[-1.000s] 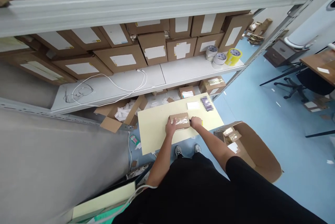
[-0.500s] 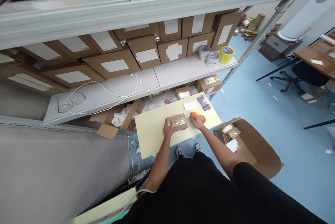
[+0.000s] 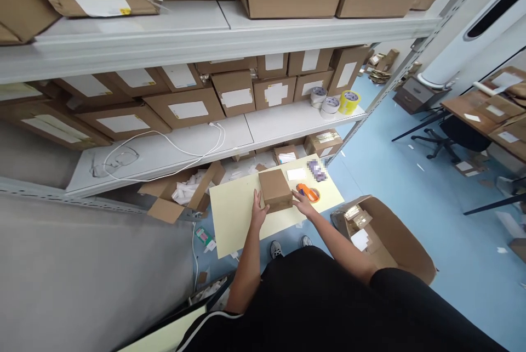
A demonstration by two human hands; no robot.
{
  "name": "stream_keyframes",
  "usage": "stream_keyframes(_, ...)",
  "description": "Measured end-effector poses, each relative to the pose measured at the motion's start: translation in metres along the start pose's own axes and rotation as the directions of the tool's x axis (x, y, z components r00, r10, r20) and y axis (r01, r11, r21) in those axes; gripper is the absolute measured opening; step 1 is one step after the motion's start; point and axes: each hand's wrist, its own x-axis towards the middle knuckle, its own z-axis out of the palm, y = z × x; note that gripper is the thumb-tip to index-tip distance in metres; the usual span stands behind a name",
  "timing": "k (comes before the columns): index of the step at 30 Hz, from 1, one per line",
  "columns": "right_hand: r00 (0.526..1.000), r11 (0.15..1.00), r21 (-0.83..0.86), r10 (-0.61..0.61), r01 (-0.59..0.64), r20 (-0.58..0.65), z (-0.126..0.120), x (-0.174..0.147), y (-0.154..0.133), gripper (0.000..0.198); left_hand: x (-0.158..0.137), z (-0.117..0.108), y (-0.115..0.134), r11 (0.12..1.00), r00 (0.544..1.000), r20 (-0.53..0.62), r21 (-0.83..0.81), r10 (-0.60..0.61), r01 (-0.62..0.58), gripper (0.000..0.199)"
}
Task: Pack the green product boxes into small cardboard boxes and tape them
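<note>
A small brown cardboard box sits on the pale yellow tabletop, its plain broad face up. My left hand grips its left side, thumb at the near face. At the box's right edge, the fingers of my right hand press against it, so both hands hold the box. Just beyond my right hand lies an orange tape dispenser with a roll of tape. A white label sheet rests behind it, near a blurred purple item.
A grey shelf carries labelled boxes, tape rolls and a white cable. Left of the table stands an open carton with white paper. A large open carton holding small parcels is on the floor at right.
My right hand has let go of the tape dispenser, which now lies on the table, and has moved to the box. The box has been turned, and its taped face no longer shows on top.
</note>
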Motion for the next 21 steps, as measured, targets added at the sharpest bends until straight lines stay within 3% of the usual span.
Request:
stream_keyframes(3,0.993,0.997,-0.049,0.046,-0.052,-0.112,0.012,0.003,0.01,0.076,-0.002,-0.002,-0.011,0.996,1.0,-0.016,0.089,-0.011,0.012,0.105)
stream_keyframes(7,0.98,0.994,-0.111,-0.008,-0.015,-0.2,0.013,0.014,0.001,0.082,0.005,0.007,-0.014,0.976,0.998,0.031,0.208,0.059,-0.064,0.084)
stream_keyframes(10,0.966,0.99,-0.142,-0.042,0.006,-0.255,0.0,0.025,-0.012,0.081,0.024,0.018,-0.008,0.944,0.989,0.123,0.31,0.077,-0.112,0.071)
stream_keyframes(13,0.958,0.989,-0.145,-0.034,-0.008,-0.286,-0.018,0.038,-0.017,0.079,0.045,0.031,-0.002,0.883,0.983,0.177,0.455,0.041,-0.119,0.072)
stream_keyframes(17,0.94,0.989,-0.117,0.048,-0.092,-0.338,-0.045,0.065,-0.005,0.078,0.056,0.051,-0.003,0.787,0.984,0.142,0.616,-0.111,0.0,0.068)
stream_keyframes(21,0.929,0.967,-0.138,0.157,-0.213,-0.335,-0.069,0.1,0.016,0.072,0.049,0.074,-0.011,0.727,0.987,0.077,0.685,-0.143,0.052,0.065)
